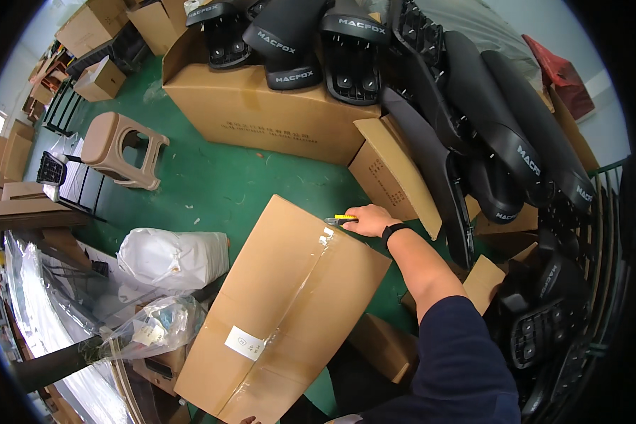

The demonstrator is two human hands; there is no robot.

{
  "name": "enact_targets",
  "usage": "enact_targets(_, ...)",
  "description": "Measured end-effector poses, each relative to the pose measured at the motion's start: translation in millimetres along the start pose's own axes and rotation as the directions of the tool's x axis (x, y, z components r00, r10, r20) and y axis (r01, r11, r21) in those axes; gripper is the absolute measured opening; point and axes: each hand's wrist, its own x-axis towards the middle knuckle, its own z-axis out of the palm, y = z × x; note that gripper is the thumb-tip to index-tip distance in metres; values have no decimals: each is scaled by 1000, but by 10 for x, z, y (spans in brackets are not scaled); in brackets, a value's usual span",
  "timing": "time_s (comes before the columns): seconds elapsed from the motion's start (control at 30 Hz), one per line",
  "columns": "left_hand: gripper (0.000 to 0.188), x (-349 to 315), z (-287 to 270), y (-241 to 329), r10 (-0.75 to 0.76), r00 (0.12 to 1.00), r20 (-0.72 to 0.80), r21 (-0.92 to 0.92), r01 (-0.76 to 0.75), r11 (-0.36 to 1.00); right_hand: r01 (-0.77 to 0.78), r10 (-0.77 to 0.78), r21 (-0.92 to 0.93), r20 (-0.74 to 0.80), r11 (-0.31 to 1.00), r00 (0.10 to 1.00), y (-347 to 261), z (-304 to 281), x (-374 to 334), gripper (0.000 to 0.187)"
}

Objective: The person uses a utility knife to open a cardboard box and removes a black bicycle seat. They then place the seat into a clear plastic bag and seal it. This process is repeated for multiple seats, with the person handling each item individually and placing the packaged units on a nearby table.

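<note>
A large sealed cardboard box (290, 297) lies at a slant in front of me, with clear tape along its middle seam and a white label (245, 343) on its top. My right hand (372, 221) is closed around a yellow utility knife (344, 218) at the far end of the box, where the tape folds over the edge. The knife's front end is close to the tape; whether the blade touches it I cannot tell. Only fingertips of my left hand (249, 420) show, at the near edge of the box; the rest is cut off by the lower border.
Black padded seats (495, 120) are piled over a long carton (275, 116) and open boxes at the far side and right. To the left stand a beige plastic stool (109, 141), a white sack (169, 258) and plastic-wrapped material (39, 304). The floor (219, 184) is green.
</note>
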Motion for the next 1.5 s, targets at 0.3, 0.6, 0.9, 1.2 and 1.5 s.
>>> enact_targets(0.3,43,288,227,-151,-14,998,59,-61,17,998,218,-203,-270,83,938,976,593,-156,-326,40)
enact_targets(0.6,79,421,309,-688,-251,941,-227,-91,236,967,-40,-24,-255,-247,966,969,238,253,-1216,26)
enact_targets(0.9,90,945,373,-1646,-374,708,-599,-381,158,911,-56,150,507,-147,860,978,-691,1430,-1757,29)
enact_targets(1.2,78,1011,542,-1924,-449,787,-423,-676,56,735,684,-636,-37,335,728,695,-3512,3106,-2477,37)
enact_targets(1.5,46,1034,532,-2156,-385,776,-500,-808,-257,531,922,-731,-277,564,270,384,-5110,4307,-2739,32)
